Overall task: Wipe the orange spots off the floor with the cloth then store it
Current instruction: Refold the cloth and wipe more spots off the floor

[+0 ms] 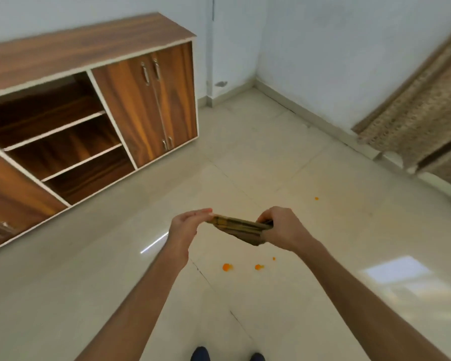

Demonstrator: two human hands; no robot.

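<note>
Pale tiled floor (310, 157) fills most of our view, running to white walls that meet in a far corner. We hold the cloth (241, 226) stretched between both hands above the floor, well clear of it. Our left hand (186, 225) pinches its left end with fingers and thumb; our right hand (281, 226) is clenched around the right end, where the folded fabric hangs down a little. Orange spots (227, 267) lie on the tiles just below the cloth in our view: two larger blobs, a small fleck beside them, and one further fleck well apart to the right. At left stands a wooden cabinet (146, 100), with open shelves and shut doors. A patterned curtain (422, 121) hangs at right. Between cabinet and curtain the floor lies open. Shoe tips (200, 354) show at the bottom edge.
</note>
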